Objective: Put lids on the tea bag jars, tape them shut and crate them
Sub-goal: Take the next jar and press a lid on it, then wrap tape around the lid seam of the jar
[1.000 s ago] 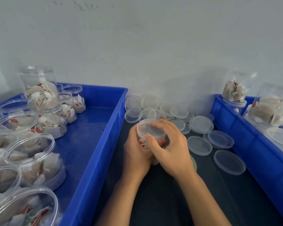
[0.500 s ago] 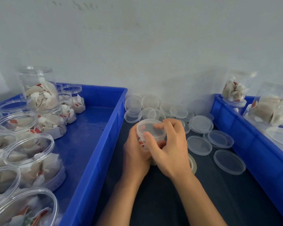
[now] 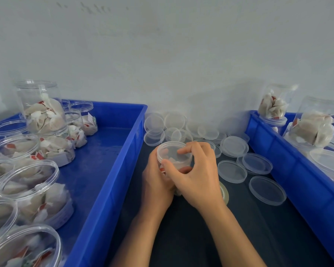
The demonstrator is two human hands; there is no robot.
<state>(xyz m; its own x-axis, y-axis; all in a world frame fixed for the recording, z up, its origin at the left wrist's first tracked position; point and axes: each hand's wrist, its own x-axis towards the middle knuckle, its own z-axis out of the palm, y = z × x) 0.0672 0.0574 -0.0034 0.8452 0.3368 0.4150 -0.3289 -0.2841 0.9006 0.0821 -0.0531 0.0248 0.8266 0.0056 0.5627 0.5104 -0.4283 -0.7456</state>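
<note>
A pale wall [image 3: 181, 54] fills the upper part of the view. Below it a dark bench [image 3: 191, 237] is seen, flanked by two blue crates. The left crate [image 3: 108, 189] is the larger in view; clear open jars of tea bags [image 3: 29, 189] are stood along its left side, and one tall jar [image 3: 41, 106] is stacked on others near its far corner. The right crate [image 3: 301, 180] is cut by the frame edge, and lidded jars [image 3: 314, 124], turned upside down, are held in it. On the bench between the crates, against the wall, loose clear lids [image 3: 233, 146] are heaped and scattered, some overlapping, some lying singly toward the right crate. A roll of tape [image 3: 224, 191] lies flat on the bench, mostly hidden behind the right wrist.

At the middle of the bench, between the crates, a jar [image 3: 175, 160] with tea bags inside is held tilted. It is gripped low on its body by the left hand [image 3: 156, 182], fingers wrapped round it from the left. A clear lid [image 3: 172, 151] sits on the jar's mouth, and the right hand [image 3: 197, 176] is curled over it, thumb on the near rim and fingers on the far rim.
</note>
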